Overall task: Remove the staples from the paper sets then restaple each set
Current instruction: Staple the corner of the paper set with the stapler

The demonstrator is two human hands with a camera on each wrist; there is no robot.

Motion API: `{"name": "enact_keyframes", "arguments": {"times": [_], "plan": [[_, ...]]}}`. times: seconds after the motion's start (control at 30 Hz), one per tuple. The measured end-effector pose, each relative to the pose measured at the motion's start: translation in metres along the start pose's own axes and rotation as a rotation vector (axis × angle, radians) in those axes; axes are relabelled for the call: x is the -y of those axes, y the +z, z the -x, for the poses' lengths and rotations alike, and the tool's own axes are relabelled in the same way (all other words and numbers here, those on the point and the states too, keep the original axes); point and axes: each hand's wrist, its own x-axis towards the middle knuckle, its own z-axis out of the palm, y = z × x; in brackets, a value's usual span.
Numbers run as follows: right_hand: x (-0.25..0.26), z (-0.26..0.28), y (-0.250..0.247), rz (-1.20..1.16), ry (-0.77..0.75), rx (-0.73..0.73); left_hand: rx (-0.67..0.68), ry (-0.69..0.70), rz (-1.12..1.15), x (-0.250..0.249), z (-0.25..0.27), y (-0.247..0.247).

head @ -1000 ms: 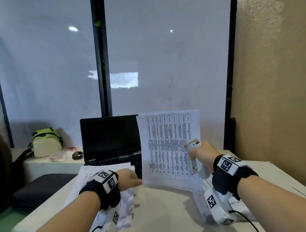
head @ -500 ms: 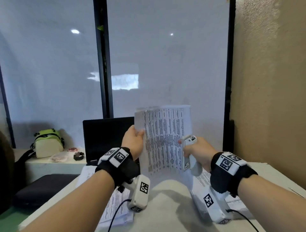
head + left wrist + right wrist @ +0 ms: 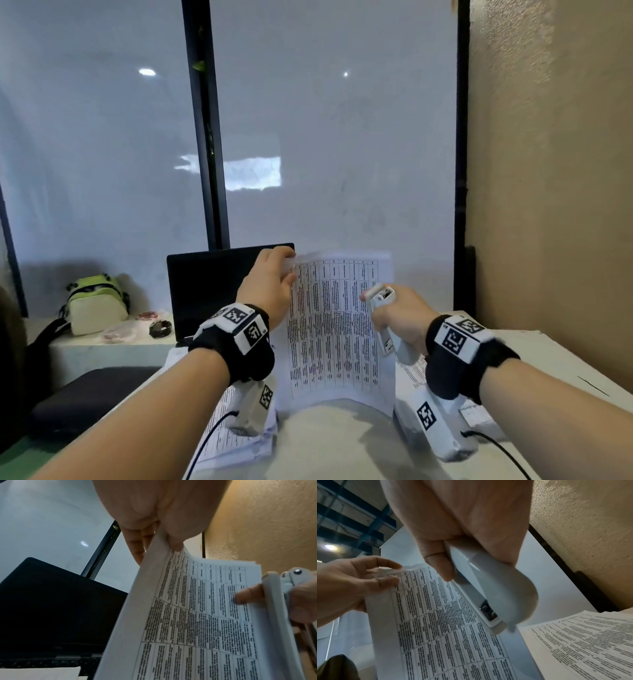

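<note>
The person is holding a paper set (image 3: 337, 329) upright over the white table (image 3: 342, 442), its bottom edge curling against the tabletop. The left hand (image 3: 270, 284) is pinching the sheets at their top left corner, thumb in front and fingers behind. The right hand (image 3: 399, 317) is gripping a white stapler (image 3: 385, 317), fingers wrapped round its body, and is holding it against the set's right edge. Another stack of printed papers (image 3: 583, 639) is lying flat beside the right wrist. An open black laptop (image 3: 212, 287) is standing behind the left hand.
</note>
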Motion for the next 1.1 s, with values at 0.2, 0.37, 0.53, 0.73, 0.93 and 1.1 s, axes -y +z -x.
{"name": "enact_keyframes", "arguments": {"times": [0.2, 0.37, 0.53, 0.73, 0.93, 1.1], "plan": [[0.000, 0.000, -0.001, 0.029, 0.023, 0.012, -0.076, -0.055, 0.019, 0.006, 0.004, -0.006], [-0.002, -0.002, -0.002, -0.042, 0.034, -0.004, -0.048, 0.006, -0.003, 0.008, 0.005, -0.011], [-0.002, -0.003, 0.002, -0.073, 0.044, 0.010, 0.035, 0.008, -0.055, 0.007, 0.004, -0.010], [-0.002, -0.005, 0.003, -0.065, 0.049, -0.007, -0.005, -0.027, 0.013, 0.007, 0.003, -0.011], [-0.005, -0.005, 0.003, -0.075, 0.051, -0.023, -0.015, -0.085, 0.069, 0.007, 0.005, -0.010], [-0.004, -0.007, 0.002, -0.088, 0.057, -0.043, 0.062, -0.313, 0.307, 0.014, 0.008, -0.001]]}}
